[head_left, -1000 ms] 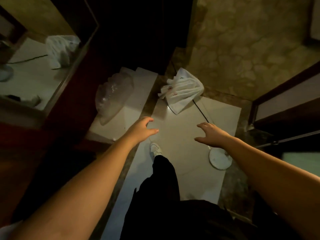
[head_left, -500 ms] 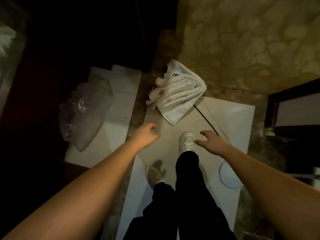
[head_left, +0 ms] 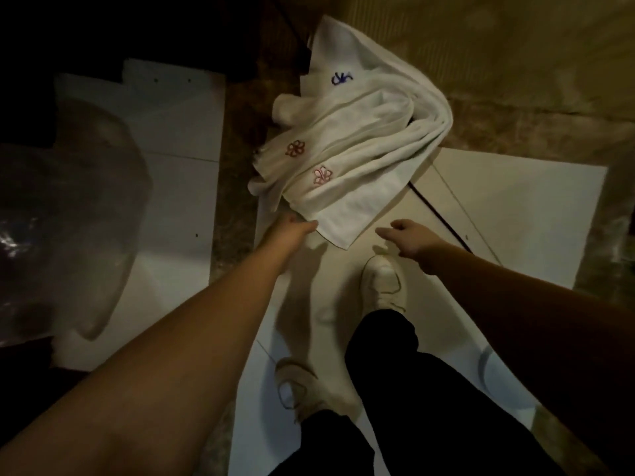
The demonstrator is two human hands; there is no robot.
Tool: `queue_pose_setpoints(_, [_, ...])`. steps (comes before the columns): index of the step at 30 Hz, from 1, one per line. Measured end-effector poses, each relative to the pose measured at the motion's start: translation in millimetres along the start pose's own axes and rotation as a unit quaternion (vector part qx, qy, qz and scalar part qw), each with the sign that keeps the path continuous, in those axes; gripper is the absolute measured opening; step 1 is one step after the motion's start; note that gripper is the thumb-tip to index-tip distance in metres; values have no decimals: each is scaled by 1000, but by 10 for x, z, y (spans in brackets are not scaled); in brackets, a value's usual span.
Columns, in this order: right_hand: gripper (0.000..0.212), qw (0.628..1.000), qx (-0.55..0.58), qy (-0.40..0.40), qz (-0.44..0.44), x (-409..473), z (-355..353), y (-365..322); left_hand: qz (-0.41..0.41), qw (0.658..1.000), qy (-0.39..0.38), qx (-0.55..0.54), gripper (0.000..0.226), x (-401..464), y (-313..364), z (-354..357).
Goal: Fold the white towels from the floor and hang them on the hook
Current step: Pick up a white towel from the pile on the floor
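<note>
Since the earlier frames the person has stepped forward and bent lower: the towel heap now fills the upper middle of the view, and both hands, previously held apart from it, have come down to its near edge.

The crumpled heap of white terry towels (head_left: 357, 146), embroidered with two flower motifs and a blue mark, lies on the floor, its far part on the brown marbled tile (head_left: 515, 125) and its near corner draped over the far left edge of the pale flat board (head_left: 515, 214) on which the person stands. It is bunched and unfolded; no hook is in view.

The left hand (head_left: 292, 230) is at the near left edge of the heap, fingertips touching or just under the hem. Whether it has yet pinched the cloth cannot be told, as the fingers are foreshortened. The right hand (head_left: 410, 237) hovers just beside the near corner, apart from the cloth, fingers loosely spread and reaching toward it. Judgement: the two hands are placed at opposite sides of one corner so as to lift a single towel by its edge.

A white laced shoe (head_left: 383, 283) is planted close to the heap, which supports the bend. A clear crumpled plastic bag (head_left: 68, 214) rests on a second white board (head_left: 178, 139) to the left, well apart.
</note>
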State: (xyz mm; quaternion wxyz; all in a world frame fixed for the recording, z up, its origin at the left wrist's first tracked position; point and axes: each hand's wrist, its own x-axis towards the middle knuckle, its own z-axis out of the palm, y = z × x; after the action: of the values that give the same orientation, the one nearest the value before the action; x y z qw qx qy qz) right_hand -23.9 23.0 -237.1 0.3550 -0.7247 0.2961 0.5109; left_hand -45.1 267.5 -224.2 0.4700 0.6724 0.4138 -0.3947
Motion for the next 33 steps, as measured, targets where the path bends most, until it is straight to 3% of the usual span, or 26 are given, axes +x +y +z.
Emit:
queue_pose_setpoints(5, [92, 985, 164, -3, 45, 617, 303, -4, 5, 994, 34, -99, 56, 581, -96, 136])
queue_pose_setpoints(11, [14, 967, 246, 54, 25, 719, 392, -42, -5, 994, 40, -97, 22, 762, -19, 57])
queue_pose_setpoints(12, [12, 965, 255, 55, 19, 635, 366, -32, 1, 995, 29, -100, 12, 709, -9, 48])
queue_pose_setpoints(17, [21, 965, 254, 52, -41, -160, 126, 48, 71, 996, -26, 37, 21, 10, 145, 11])
queue_pose_setpoints(20, [23, 936, 345, 19, -72, -797, -39, -68, 148, 984, -93, 42, 5, -686, 273, 88])
queue_pose_setpoints(23, [22, 917, 384, -2, -103, -1455, -201, -315, 192, 961, -183, 77, 34, -1424, 410, 189])
queue_pose_setpoints(25, [23, 914, 385, -19, -126, -1843, -256, -450, 199, 955, -206, 82, 39, -1807, 484, 209])
queue_pose_setpoints(30, [20, 916, 367, -24, -160, -2777, -266, -729, 254, 954, -97, 124, 22, -2712, 728, -24])
queue_pose_setpoints(33, [17, 921, 358, -30, -153, -3049, -226, -803, 269, 943, -56, 188, 27, -2990, 806, -152])
